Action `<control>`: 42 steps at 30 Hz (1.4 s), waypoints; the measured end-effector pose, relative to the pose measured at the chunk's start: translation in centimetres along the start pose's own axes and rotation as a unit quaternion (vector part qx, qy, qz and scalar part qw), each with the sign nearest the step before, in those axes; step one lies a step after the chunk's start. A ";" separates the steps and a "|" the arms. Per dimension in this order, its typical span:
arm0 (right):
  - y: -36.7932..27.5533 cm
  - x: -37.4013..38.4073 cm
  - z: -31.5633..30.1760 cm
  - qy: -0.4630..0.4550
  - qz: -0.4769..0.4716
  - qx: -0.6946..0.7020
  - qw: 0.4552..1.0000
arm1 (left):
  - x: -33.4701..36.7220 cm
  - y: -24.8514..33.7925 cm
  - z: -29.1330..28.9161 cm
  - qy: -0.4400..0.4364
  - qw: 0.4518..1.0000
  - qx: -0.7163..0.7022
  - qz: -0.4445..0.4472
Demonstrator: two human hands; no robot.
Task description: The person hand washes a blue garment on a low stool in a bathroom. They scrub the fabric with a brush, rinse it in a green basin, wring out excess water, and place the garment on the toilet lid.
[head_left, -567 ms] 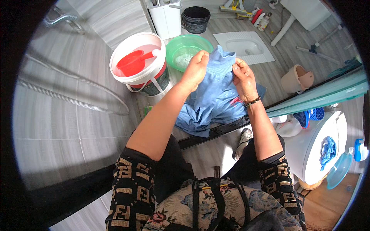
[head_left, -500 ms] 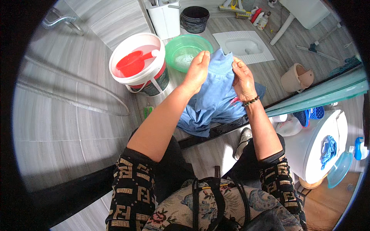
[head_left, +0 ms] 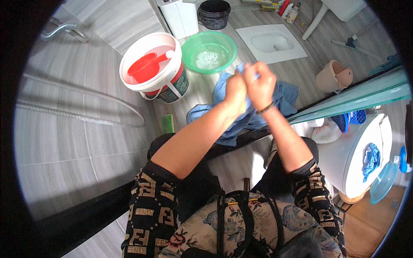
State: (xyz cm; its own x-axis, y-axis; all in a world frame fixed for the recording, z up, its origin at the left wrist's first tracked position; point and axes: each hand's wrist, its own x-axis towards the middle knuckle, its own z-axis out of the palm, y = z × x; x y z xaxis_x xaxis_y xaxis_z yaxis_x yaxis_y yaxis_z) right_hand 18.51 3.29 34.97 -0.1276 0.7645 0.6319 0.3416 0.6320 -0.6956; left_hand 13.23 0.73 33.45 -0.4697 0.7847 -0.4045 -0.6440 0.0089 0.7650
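Observation:
A blue garment (head_left: 248, 120) with a ribbed edge is bunched up between my two hands, and its lower folds spread over the floor and a dark raised sill. My left hand (head_left: 235, 92) is closed around the cloth. Pressed close beside it, my right hand (head_left: 261, 85), with a beaded bracelet at the wrist, is also closed on the bunched fabric. Just beyond them stands a green basin (head_left: 232, 49) with suds in its water. To its left is a white-and-red bucket (head_left: 129, 81), which holds a red dipper (head_left: 144, 69).
A green brush (head_left: 168, 124) lies near my left forearm. Behind are a black bucket (head_left: 214, 19) and a squat toilet (head_left: 273, 55). On the right are a beige pail (head_left: 329, 79), a glass panel (head_left: 357, 101) and a white rounded appliance (head_left: 344, 165) with blue cloth on it.
My hands have come together and drawn slightly nearer to me. The ribbed edge, held stretched between them before, is now bunched up in the fists.

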 end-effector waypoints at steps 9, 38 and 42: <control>-4.4 -2.1 1.1 -0.002 0.041 0.105 0.994 | 2.8 3.0 -3.7 -0.245 0.964 -0.103 -0.011; 4.7 -0.6 -1.1 -0.107 0.476 0.580 0.653 | 2.1 8.9 -6.4 -0.343 0.848 0.390 0.105; 4.4 2.1 -2.7 -0.116 0.430 0.663 0.601 | 3.7 4.8 -7.8 -0.317 0.818 0.474 0.081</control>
State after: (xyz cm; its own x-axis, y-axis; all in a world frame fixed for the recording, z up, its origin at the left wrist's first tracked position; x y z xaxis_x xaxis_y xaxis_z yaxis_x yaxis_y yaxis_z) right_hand 22.27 7.31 34.14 -0.6145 0.7805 -0.1147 -0.6487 -0.5827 -0.4895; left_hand 3.68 -1.11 31.75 0.0990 0.9842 -0.1469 0.2935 0.1122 0.9494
